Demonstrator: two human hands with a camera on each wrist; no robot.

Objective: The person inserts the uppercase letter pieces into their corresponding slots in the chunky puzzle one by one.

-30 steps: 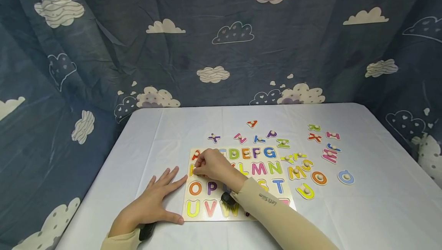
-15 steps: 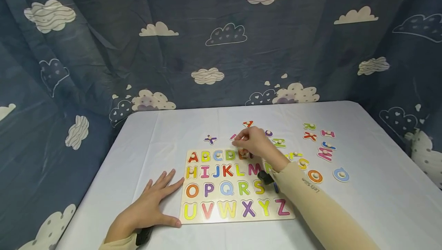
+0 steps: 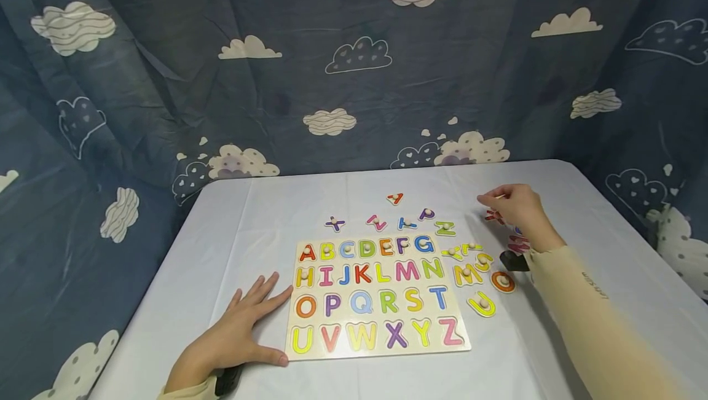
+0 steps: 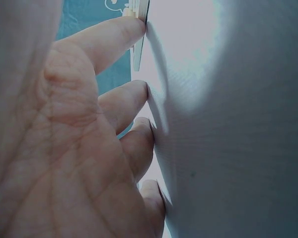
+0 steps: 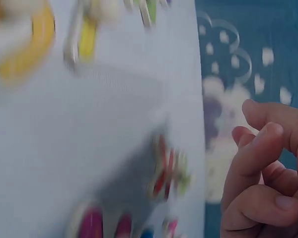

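Note:
My left hand (image 3: 238, 329) lies with spread fingers at the left edge of the wooden alphabet board (image 3: 345, 320); its thumb and index finger touch that edge. Knobbed letters fill the board's top row, and a knobbed H piece (image 3: 303, 276) sits in the second row's first slot. Over the table's right side hovers my right hand (image 3: 520, 212), loosely bent and holding nothing. Just below it is the red X piece (image 3: 494, 217), also visible in the right wrist view as a blurred red letter (image 5: 165, 173). The hand and arm hide other pieces there.
Right of the board lie an orange O (image 3: 503, 281), a yellow U (image 3: 482, 305), an orange-yellow M-shaped piece (image 3: 468, 274) and several others. Behind it are a purple piece (image 3: 334, 223), a pink Z (image 3: 377, 222) and a red piece (image 3: 395, 198). A cloud-patterned curtain (image 3: 354, 93) hangs behind the table.
My right hand has let go of the H piece, left it in its slot, and moved right across the board to the loose letters. The left hand stays at the board's edge.

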